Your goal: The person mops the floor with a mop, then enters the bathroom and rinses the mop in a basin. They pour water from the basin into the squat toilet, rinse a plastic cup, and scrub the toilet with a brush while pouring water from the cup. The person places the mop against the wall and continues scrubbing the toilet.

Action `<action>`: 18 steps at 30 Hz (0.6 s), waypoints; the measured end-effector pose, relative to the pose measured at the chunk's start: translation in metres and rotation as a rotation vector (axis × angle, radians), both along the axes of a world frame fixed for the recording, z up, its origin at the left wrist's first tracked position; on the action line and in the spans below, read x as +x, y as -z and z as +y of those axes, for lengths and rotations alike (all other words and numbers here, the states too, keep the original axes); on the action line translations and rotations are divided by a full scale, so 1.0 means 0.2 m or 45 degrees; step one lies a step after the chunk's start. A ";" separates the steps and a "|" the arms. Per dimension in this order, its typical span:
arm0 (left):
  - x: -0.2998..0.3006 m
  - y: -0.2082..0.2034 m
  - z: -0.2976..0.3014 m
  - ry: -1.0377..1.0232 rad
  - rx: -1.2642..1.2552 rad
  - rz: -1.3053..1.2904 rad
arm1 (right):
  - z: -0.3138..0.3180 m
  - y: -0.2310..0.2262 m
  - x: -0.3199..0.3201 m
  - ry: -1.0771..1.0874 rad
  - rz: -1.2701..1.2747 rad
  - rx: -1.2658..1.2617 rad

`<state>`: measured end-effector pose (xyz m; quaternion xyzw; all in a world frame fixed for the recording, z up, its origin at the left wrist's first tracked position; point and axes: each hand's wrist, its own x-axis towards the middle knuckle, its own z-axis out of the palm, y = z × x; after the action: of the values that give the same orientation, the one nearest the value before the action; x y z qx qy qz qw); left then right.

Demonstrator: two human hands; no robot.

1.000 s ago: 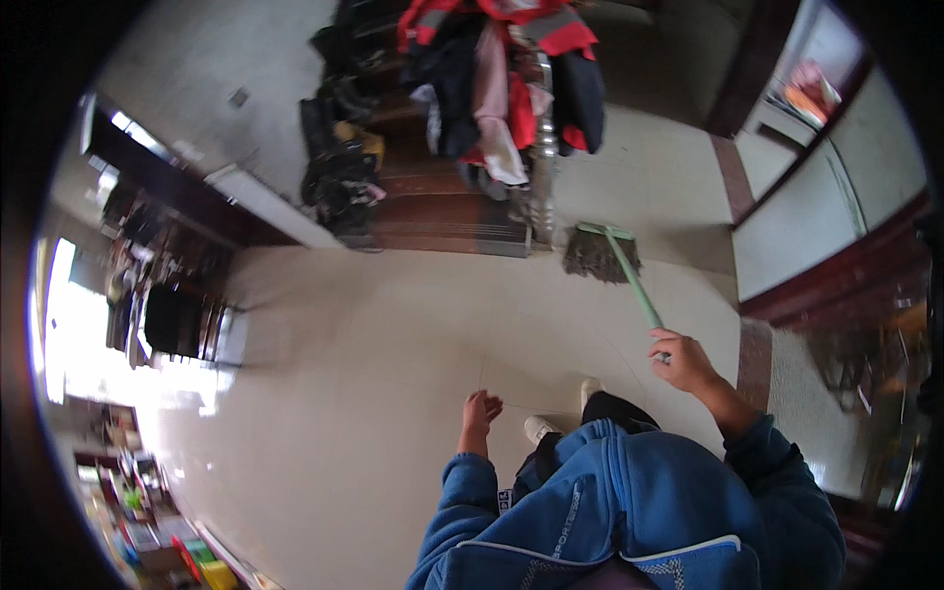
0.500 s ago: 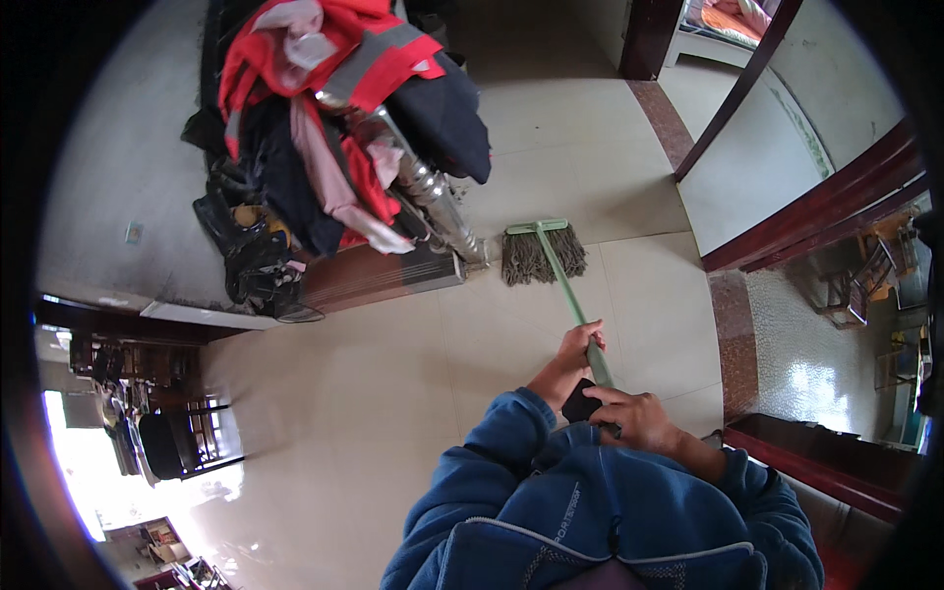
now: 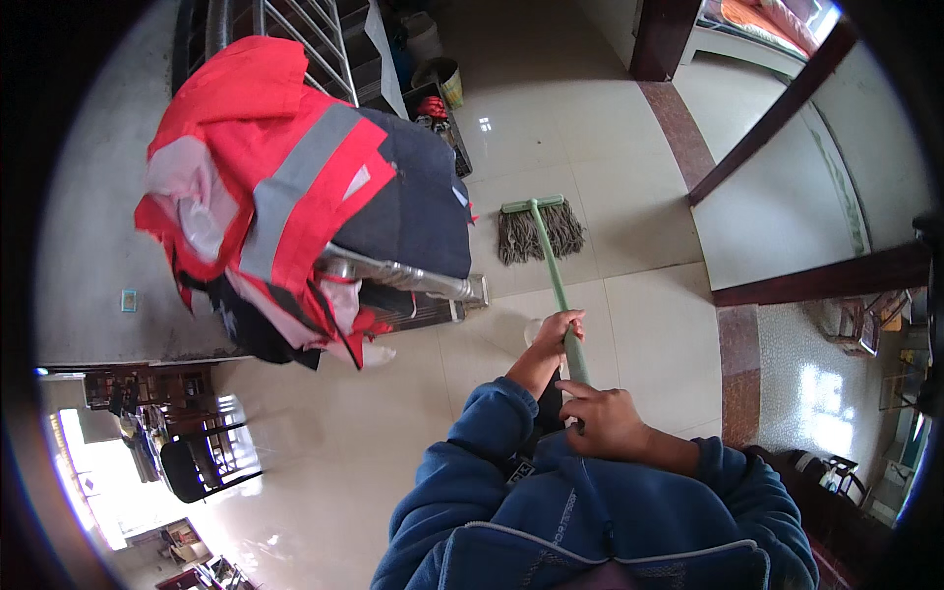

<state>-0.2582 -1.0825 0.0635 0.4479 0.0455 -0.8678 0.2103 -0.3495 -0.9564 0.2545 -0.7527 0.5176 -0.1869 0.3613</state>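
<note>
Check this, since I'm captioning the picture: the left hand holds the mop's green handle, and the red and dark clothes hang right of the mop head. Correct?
The side is wrong: the head view shows the red and dark clothes left of the mop head. The left hand does hold the green handle.

Red jacket (image 3: 258, 143) over metal post (image 3: 413, 277).

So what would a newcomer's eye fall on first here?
Probably the bright red cloth garment with a grey band, draped over a shiny metal post, upper left. Next, the mop with a pale green handle and grey strands, right of that post; the left hand grips it.
</note>
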 end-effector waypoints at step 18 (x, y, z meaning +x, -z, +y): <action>-0.46 0.15 -2.02 -0.064 -0.120 0.022 | -2.03 0.07 -0.38 0.050 0.175 0.134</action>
<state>-0.3502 -1.4872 0.0342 0.4288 0.0177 -0.8672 0.2525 -0.4264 -1.3617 0.2413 -0.7334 0.5650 -0.1143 0.3603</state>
